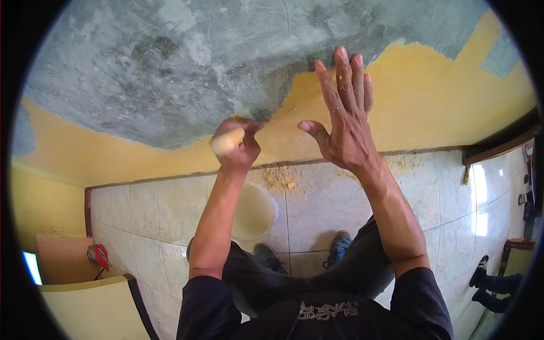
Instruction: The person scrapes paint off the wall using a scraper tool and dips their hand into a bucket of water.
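Note:
My left hand (245,156) is closed around a scraper, whose pale yellowish handle (229,141) sticks out toward me and is smeared by motion. Its dark blade end, partly hidden by the fingers, meets the wall where yellow paint (419,96) borders a bare grey patch (164,73). To the right, my right hand (348,133) is open with fingers stretched upward and thumb apart, dusty with small flakes. It is over the yellow paint at the wall; whether the palm presses on it I cannot tell.
Paint flakes (277,179) lie along the wall's foot on the tiled floor (144,209). A white bucket (275,211) with cloudy contents stands below my left forearm. A red-and-grey object (100,256) is at the far left. Another person's legs (498,289) show at the right edge.

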Demonstrator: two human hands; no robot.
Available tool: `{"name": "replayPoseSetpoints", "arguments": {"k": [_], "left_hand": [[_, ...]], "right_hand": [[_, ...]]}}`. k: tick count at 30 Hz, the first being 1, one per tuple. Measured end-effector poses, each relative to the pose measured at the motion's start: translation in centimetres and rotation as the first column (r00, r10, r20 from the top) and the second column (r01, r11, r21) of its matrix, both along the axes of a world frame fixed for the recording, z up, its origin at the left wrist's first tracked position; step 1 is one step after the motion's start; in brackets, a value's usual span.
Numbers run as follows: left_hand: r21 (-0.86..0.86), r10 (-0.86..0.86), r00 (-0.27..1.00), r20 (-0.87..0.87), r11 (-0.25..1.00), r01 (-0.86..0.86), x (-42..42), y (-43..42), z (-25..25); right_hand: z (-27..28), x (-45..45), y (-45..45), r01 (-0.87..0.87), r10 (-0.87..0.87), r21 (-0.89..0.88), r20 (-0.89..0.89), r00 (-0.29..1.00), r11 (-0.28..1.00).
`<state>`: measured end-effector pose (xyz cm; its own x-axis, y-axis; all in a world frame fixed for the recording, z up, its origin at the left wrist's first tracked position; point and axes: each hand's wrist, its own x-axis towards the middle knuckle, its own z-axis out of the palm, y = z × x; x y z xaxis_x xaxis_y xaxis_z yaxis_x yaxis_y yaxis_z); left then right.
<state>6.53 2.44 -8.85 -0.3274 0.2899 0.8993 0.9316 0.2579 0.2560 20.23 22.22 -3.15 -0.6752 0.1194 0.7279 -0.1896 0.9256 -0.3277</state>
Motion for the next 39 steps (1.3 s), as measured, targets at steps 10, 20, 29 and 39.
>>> {"name": "replayPoseSetpoints", "arguments": {"k": [10,20,29,39], "left_hand": [[0.140,-0.031,0.996,-0.088,0.989,0.043,-0.5,0.1,-0.9],[0.097,-0.072,0.997,-0.030,0.992,0.075,-0.1,0.0,0.0],[0.107,-0.093,0.990,-0.108,0.989,0.105,-0.1,0.3,0.8],[0.068,0.006,0.998,0.056,0.998,-0.010,0.6,0.1,1.4]], "right_hand": [[0.0,-0.4,0.8,0.033,-0.038,0.084,0.055,0.998,0.996],[-0.5,-0.9,0.3,0.007,-0.007,0.014,-0.019,1.000,1.000],[-0.1,-1.6,0.3,0.023,-0.021,0.040,-0.034,0.999,0.999],[-0.2,-0.7,0.1,0.016,-0.016,0.040,-0.008,1.000,0.999]]}}
